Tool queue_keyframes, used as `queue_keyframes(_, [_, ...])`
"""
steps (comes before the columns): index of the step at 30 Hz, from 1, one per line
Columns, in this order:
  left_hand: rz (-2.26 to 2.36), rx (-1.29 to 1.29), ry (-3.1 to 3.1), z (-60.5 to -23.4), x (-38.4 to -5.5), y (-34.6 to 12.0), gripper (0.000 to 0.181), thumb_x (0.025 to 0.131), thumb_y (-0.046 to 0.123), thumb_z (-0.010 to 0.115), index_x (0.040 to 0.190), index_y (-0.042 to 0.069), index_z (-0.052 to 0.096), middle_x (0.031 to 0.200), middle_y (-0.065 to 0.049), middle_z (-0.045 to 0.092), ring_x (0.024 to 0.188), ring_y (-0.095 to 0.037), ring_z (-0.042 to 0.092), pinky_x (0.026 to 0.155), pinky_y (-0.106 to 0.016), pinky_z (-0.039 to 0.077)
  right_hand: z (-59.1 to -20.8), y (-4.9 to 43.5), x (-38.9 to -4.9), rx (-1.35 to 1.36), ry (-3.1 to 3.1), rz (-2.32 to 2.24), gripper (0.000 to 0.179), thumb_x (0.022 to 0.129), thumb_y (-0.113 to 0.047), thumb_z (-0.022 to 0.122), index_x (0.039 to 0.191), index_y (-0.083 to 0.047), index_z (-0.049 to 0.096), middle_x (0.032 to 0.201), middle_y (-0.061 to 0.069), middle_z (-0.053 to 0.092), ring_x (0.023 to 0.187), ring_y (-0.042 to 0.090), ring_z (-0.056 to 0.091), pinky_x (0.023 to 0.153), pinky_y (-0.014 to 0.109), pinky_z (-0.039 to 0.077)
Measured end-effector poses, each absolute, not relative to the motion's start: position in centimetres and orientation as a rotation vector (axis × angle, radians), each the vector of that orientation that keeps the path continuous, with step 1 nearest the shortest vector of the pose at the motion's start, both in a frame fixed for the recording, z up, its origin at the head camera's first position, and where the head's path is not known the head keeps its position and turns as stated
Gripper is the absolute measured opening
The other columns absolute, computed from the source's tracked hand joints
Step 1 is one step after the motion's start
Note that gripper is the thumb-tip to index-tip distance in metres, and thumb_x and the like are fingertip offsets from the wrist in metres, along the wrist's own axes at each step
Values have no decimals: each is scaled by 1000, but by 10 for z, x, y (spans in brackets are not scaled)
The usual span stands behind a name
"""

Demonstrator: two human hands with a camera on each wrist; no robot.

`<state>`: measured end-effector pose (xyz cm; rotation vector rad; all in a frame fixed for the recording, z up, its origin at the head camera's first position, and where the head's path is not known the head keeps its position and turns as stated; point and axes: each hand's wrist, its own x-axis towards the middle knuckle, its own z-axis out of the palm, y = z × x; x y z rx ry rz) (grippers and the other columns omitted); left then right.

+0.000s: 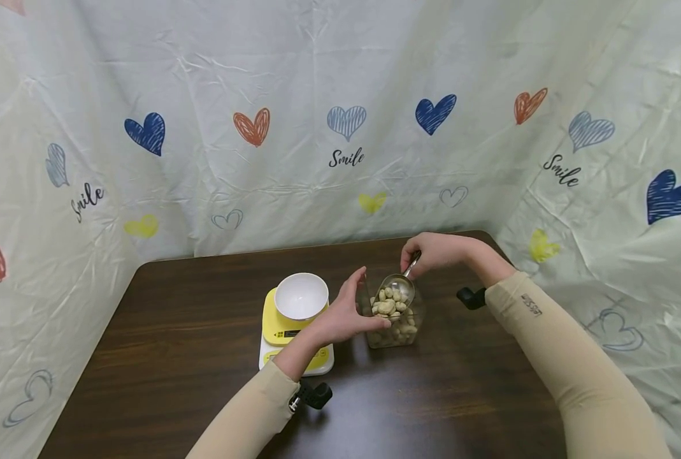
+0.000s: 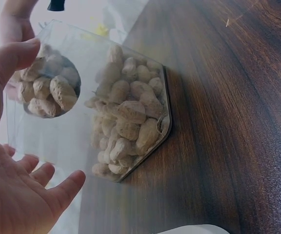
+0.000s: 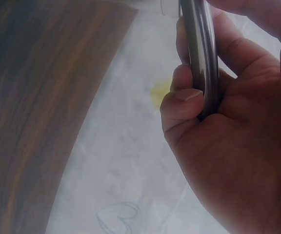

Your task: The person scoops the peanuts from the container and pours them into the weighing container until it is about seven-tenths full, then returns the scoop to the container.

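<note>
A clear plastic container (image 2: 57,139) of unshelled peanuts (image 2: 130,112) stands on the table at centre right in the head view. My left hand (image 1: 343,315) is at its left side, fingers spread and thumb along the near wall near the rim; firm contact cannot be told. My right hand (image 1: 432,250) grips the handle (image 3: 203,53) of a metal scoop (image 1: 402,285), fingers curled round it. The scoop's bowl tilts down inside the container's top, with peanuts in it, seen also through the wall in the left wrist view.
Left of the container, a yellow and white kitchen scale (image 1: 275,328) bears a white bowl (image 1: 301,296). My left forearm crosses over the scale's right part. Behind the dark wooden table (image 1: 191,331) hangs a white curtain (image 1: 294,210) printed with hearts.
</note>
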<state>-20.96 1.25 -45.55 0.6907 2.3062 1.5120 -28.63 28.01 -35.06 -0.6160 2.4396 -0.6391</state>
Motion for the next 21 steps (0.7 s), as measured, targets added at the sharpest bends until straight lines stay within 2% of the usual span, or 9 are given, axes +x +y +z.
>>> queue_keyframes(4, [1519,701,2301,-456,-210,13,121,78,44,88,165,20,8,163,-13,25,150,-28,26,114,-47,32,-351,279,-289,-623,2423,-641,12,88,-18,76,99,-14,73,104,2,67,88,21,58,75,39,49])
queue_keyframes(8, [1511,692,2311,-457,-210,13,120,78,44,88,165,21,9,162,-12,26,149,-23,27,114,-45,32,-352,280,-290,-631,2410,-643,13,88,-18,77,100,-13,74,104,3,67,87,21,57,74,39,48])
queue_keyframes(21, [1506,694,2310,-457,-209,14,121,78,44,88,165,22,8,164,-11,24,149,-21,25,114,-46,33,-349,285,-292,-570,2407,-687,12,89,-16,76,101,-15,74,108,4,67,94,24,57,80,41,49])
